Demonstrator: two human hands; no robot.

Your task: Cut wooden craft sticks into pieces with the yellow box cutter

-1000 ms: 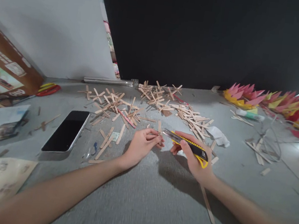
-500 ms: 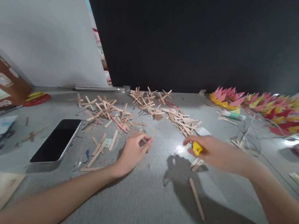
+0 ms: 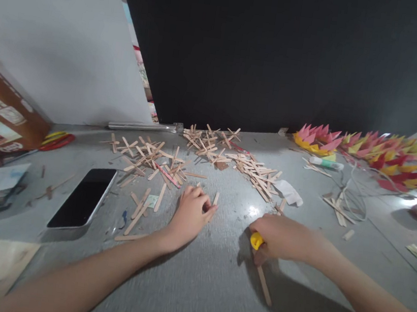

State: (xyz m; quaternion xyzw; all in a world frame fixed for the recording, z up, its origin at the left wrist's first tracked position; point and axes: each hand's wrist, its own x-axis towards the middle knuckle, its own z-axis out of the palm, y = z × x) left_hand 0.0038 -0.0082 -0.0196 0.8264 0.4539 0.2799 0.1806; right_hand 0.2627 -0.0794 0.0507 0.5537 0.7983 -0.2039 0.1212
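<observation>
My left hand [image 3: 190, 217] rests on the grey table with its fingers closed in a pinch on a craft stick [image 3: 216, 198], whose pale end sticks up past the fingertips. To the right, my right hand [image 3: 278, 237] is wrapped round a small yellow object [image 3: 256, 240]; most of it is hidden in the palm, so its kind is unclear. Under that hand's fingers lies another craft stick [image 3: 265, 288], its near end pointing toward me and its far end covered. Beyond both hands spread a heap of craft sticks crossed together [image 3: 147, 155] and a pile of loose craft sticks [image 3: 257, 175].
A phone [image 3: 83, 198] lies left of my left forearm. Pink and yellow paper crowns [image 3: 318, 139], a glue stick [image 3: 326, 163] and a white cable [image 3: 348, 187] are at the right. A black panel [image 3: 283, 58] rises behind the table; a brown box [image 3: 17, 120] stands left.
My right hand has come down and toward me onto the craft stick, which has shifted slightly left. My left hand stays nearly in place, still pinching its stick.
</observation>
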